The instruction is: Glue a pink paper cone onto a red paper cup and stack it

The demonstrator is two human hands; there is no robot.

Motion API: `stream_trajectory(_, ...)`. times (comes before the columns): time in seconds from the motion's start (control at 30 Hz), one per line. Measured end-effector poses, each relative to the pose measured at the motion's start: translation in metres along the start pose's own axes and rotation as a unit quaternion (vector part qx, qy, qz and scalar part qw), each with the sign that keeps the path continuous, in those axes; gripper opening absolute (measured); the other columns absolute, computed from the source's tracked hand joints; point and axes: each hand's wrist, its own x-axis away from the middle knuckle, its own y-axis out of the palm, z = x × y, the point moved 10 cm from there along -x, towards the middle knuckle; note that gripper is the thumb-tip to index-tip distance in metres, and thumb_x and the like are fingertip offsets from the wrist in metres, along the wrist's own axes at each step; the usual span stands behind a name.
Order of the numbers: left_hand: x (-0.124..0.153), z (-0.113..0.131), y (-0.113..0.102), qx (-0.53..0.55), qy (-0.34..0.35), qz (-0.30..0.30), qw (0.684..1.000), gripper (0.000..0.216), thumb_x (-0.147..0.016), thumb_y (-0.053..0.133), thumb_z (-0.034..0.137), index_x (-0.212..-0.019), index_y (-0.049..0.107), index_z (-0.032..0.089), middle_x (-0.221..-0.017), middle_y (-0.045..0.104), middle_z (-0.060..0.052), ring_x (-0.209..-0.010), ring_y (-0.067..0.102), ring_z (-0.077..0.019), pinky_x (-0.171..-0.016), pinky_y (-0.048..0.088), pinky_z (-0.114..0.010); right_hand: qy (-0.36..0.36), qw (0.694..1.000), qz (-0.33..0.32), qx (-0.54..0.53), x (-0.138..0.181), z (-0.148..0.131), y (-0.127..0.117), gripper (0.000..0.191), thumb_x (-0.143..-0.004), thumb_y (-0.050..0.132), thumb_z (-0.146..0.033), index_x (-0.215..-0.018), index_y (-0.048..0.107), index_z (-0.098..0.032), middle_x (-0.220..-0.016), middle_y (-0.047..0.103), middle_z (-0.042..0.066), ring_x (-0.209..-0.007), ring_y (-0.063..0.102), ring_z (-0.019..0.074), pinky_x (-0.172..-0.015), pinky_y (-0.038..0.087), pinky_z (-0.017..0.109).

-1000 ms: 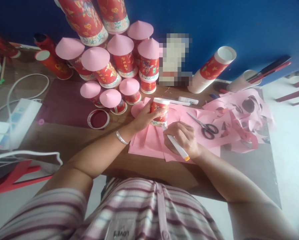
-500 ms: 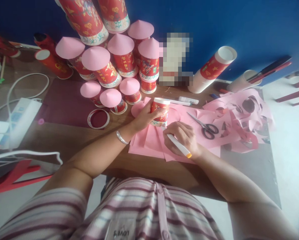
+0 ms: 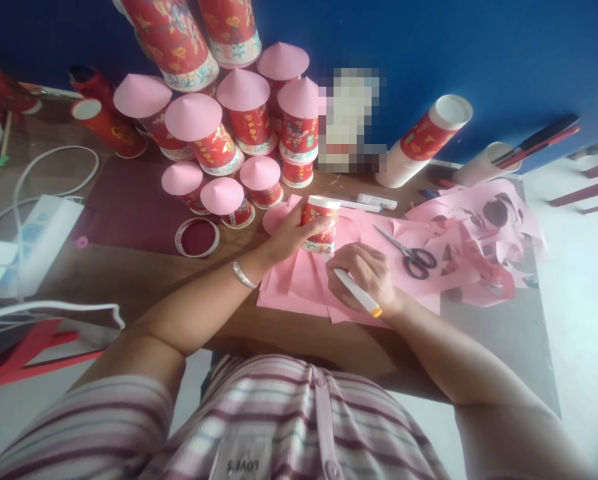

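My left hand (image 3: 289, 237) is wrapped round a short cardboard tube (image 3: 321, 225) with red patterned paper about its middle and white ends. In my right hand (image 3: 363, 277) is a white marker pen (image 3: 355, 291) with an orange end. The pen's tip is close to the lower white band of the tube; I cannot tell whether it touches. Some green and yellow drawing shows on that band. Under both hands lie pink paper sheets (image 3: 299, 293). Black-handled scissors (image 3: 413, 259) rest on the pink paper right of my right hand.
Several red tubes with pink cone roofs (image 3: 199, 119) stand at the back left. A white ring (image 3: 197, 237) lies left of my hand. Cut pink scraps (image 3: 493, 233) pile up at right. Behind are a tall tube (image 3: 423, 141), a pen holder (image 3: 489, 163) and a glue stick (image 3: 377, 201).
The view has shifted very slightly. Both hands, the tube and the pen stay almost where they were.
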Motion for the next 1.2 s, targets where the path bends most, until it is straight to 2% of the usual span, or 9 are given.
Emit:
stream_trajectory(0.2,-0.0004,0.0011,0.0005,0.017,0.007,-0.001,1.0,0.035,-0.087,0.079,0.043,-0.106,0.059,0.022,-0.093,0.066,0.0,-0.083,0.065,-0.0169,-0.077,0.058,-0.034,-0.014,1.0,0.013,0.01,-0.0007,-0.0022,-0.0034,0.025,-0.085,0.058,-0.002,-0.096,0.054,-0.023,-0.072,0.059,-0.003,-0.06,0.059,0.0158,-0.057,0.052,0.03)
stream_trajectory(0.63,-0.0027,-0.0055,-0.0036,-0.005,0.008,-0.006,1.0,0.04,-0.089,0.078,0.047,-0.114,0.06,0.022,-0.103,0.069,-0.003,-0.096,0.069,-0.0216,-0.085,0.06,-0.037,-0.011,1.0,0.014,0.026,-0.001,-0.001,-0.0045,0.024,-0.083,0.059,-0.004,-0.094,0.053,-0.024,-0.069,0.059,-0.004,-0.059,0.06,0.0157,-0.056,0.051,0.029)
stream_trajectory(0.77,-0.0035,-0.0068,-0.0045,0.007,0.017,-0.011,1.0,0.038,-0.09,0.078,0.047,-0.114,0.061,0.022,-0.101,0.068,-0.002,-0.093,0.069,-0.0198,-0.083,0.059,-0.035,-0.021,0.999,0.024,0.013,-0.0016,-0.0037,-0.0076,0.026,-0.081,0.06,-0.002,-0.094,0.054,-0.024,-0.067,0.058,-0.004,-0.058,0.06,0.0158,-0.057,0.053,0.03)
stream_trajectory(1.03,-0.0026,-0.0053,-0.0055,-0.012,0.013,-0.003,1.0,0.046,-0.088,0.08,0.052,-0.118,0.062,0.022,-0.109,0.07,-0.005,-0.101,0.069,-0.0233,-0.089,0.061,-0.038,-0.033,0.999,0.008,0.009,-0.0001,-0.0068,-0.0024,0.026,-0.085,0.06,-0.002,-0.099,0.055,-0.023,-0.073,0.063,-0.002,-0.063,0.063,0.0155,-0.061,0.058,0.03)
stream_trajectory(1.2,-0.0021,-0.0043,-0.0053,-0.017,0.017,-0.003,1.0,0.043,-0.089,0.079,0.049,-0.118,0.062,0.022,-0.107,0.069,-0.004,-0.101,0.068,-0.0226,-0.088,0.059,-0.037,-0.031,0.999,0.003,0.01,0.0006,-0.0061,-0.0009,0.027,-0.085,0.062,-0.002,-0.099,0.056,-0.023,-0.075,0.064,-0.002,-0.066,0.066,0.0163,-0.062,0.059,0.03)
